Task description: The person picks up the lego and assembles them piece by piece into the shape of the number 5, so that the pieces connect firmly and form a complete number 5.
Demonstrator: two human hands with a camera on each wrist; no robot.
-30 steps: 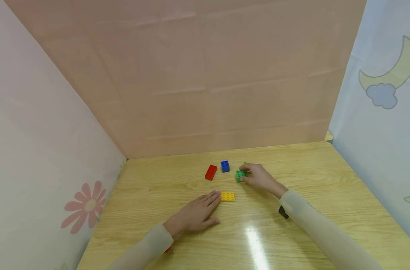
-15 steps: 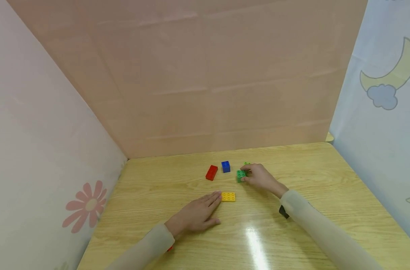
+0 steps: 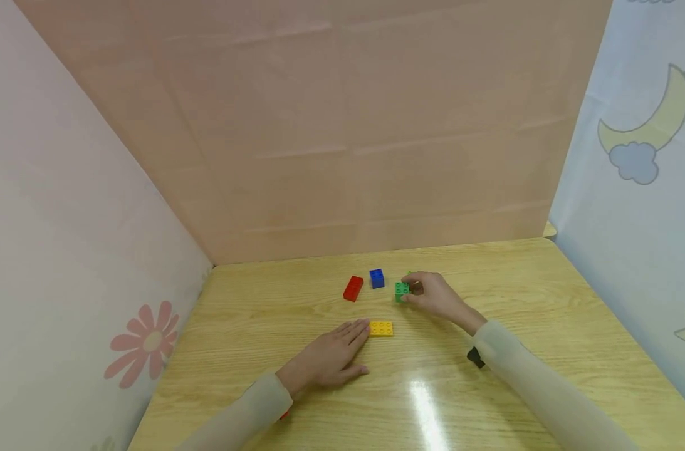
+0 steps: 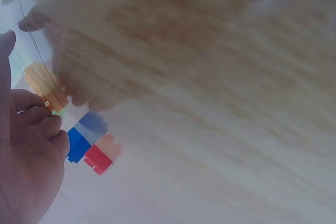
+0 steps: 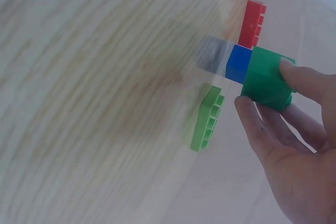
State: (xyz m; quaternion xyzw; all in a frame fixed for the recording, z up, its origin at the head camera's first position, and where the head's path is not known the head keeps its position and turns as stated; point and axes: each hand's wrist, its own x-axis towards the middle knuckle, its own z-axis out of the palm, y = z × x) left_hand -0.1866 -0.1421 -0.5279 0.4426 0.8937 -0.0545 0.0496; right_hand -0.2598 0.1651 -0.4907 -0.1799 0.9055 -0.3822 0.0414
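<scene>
My right hand (image 3: 411, 294) pinches a dark green square brick (image 3: 401, 290) between thumb and fingers, at or just above the wooden table (image 3: 522, 294). The right wrist view shows that brick (image 5: 266, 77) in the hand (image 5: 262, 95), with a light green flat plate (image 5: 207, 118) lying beside it. My left hand (image 3: 360, 327) lies flat on the table, fingers straight, its fingertips against the left end of a yellow flat brick (image 3: 381, 328). A red brick (image 3: 353, 288) and a blue brick (image 3: 376, 278) sit just left of the green one.
Pink panels close the back and left, and a pale blue panel with a moon closes the right. The left wrist view is blurred, showing the yellow brick (image 4: 47, 85), blue brick (image 4: 79, 144) and red brick (image 4: 100, 158) near my fingers (image 4: 50, 129).
The right hand has shifted slightly away with the dark green brick still pinched. The left hand and the other bricks have not moved.
</scene>
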